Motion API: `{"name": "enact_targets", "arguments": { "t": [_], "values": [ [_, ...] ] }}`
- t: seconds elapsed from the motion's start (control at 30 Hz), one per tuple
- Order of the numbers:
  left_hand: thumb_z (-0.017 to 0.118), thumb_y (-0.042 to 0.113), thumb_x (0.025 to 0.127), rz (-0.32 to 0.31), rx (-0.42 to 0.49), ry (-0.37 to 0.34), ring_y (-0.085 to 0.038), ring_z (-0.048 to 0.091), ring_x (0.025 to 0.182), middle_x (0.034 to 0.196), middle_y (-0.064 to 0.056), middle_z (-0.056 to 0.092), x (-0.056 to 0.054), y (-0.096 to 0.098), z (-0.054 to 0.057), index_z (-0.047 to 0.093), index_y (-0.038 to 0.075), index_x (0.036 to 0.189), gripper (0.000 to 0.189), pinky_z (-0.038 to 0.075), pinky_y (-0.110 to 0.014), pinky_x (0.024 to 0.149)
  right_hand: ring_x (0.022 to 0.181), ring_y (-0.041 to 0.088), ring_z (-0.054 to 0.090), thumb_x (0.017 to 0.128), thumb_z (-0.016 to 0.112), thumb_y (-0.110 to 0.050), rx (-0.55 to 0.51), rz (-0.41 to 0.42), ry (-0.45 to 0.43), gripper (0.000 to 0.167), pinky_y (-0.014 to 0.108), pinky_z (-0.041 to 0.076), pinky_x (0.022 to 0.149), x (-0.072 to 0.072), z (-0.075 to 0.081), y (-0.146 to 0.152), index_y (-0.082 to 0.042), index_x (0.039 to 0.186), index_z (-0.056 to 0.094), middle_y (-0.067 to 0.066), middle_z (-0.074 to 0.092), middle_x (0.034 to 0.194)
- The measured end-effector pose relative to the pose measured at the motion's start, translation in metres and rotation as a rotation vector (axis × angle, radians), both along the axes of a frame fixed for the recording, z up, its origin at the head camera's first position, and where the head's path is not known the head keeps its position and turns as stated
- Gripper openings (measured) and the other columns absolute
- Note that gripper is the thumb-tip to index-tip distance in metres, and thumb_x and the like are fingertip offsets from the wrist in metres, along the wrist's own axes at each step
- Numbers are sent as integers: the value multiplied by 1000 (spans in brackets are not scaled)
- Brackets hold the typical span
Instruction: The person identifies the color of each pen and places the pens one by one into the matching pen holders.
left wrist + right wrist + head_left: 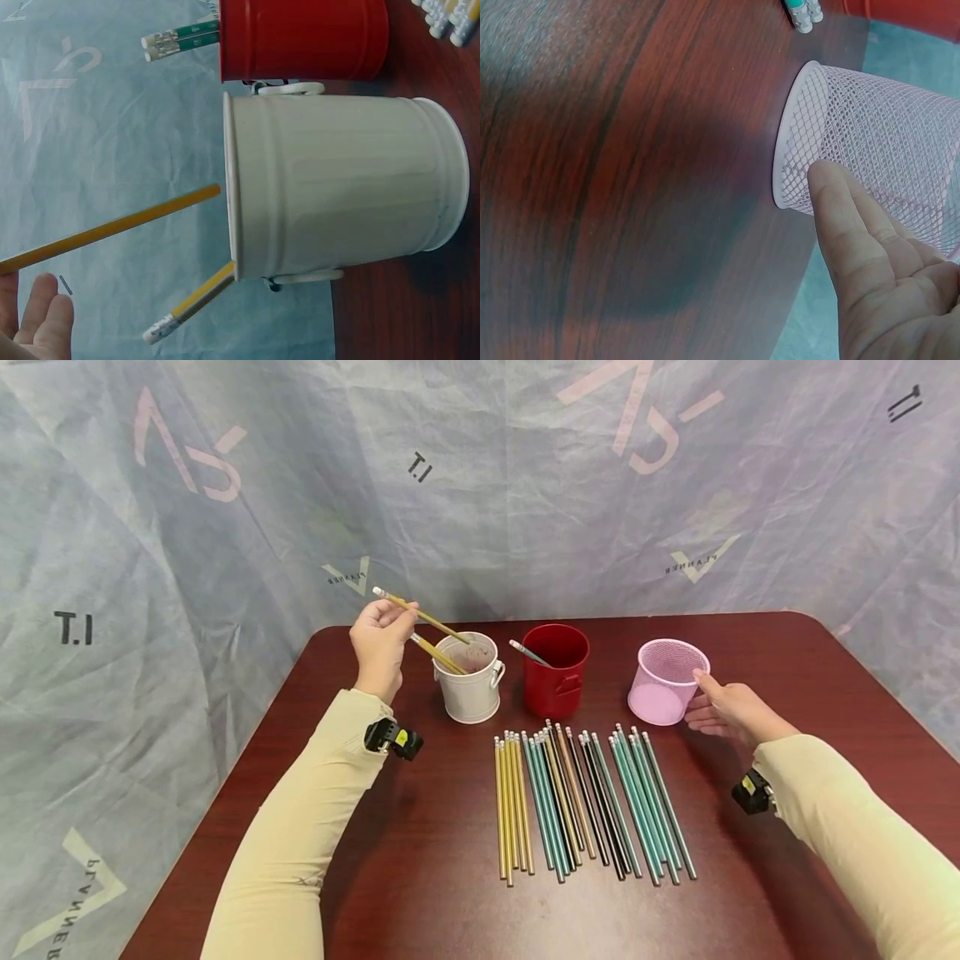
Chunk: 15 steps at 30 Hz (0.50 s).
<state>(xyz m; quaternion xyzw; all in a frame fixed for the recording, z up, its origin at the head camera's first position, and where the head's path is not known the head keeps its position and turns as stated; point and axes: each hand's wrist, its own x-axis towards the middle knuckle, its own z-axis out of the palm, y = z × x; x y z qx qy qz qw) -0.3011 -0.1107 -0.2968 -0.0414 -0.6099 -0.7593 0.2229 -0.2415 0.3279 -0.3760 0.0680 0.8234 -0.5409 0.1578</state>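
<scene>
My left hand (381, 642) pinches a yellow pencil (431, 621) near its eraser end, tilted down toward the white bucket (471, 697). In the left wrist view the pencil's lower tip is right at the bucket's rim. Yellow pencils (196, 298) lean out of that bucket, erasers up. Over on the right, my right hand (735, 710) is at the side of a pink mesh cup (658, 697). Its thumb touches the cup's rim, and its fingers (847, 232) extend straight along the mesh wall.
Between the two containers stands a red bucket (553, 695) with green pencils (187, 39) leaning out. In front, rows of yellow pencils (513, 810), black pencils (603, 810) and teal pencils (651, 810) lie on the dark red table (420, 877). A printed grey cloth (480, 510) hangs behind.
</scene>
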Motion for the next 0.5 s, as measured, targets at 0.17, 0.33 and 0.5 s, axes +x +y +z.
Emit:
{"name": "enact_targets", "arguments": {
  "t": [0.17, 0.33, 0.5],
  "values": [
    [64, -6, 85, -80, -127, -147, -7, 65, 70, 77, 4, 67, -1, -5, -3, 60, -7, 99, 14, 55, -25, 71, 80, 14, 67, 102, 20, -46, -7, 10, -5, 81, 32, 56, 78, -1, 1, -1, 31, 127, 29, 29, 65, 101],
    [66, -4, 85, -113, -221, -233, -10, 65, 72, 77, 6, 65, -2, -9, -6, 61, -4, 99, 14, 54, -23, 69, 80, 14, 67, 102, 19, -46, -18, 13, -4, 82, 32, 56, 78, -1, 1, 1, 31, 127, 28, 28, 65, 100],
    [66, -4, 85, -111, -227, -237, -10, 65, 71, 78, 3, 66, -3, -9, -10, 61, -4, 98, 14, 53, -20, 65, 80, 13, 67, 102, 19, -47, -28, 20, -7, 82, 31, 56, 78, 0, 0, 2, 31, 127, 28, 26, 66, 99]
  ]
}}
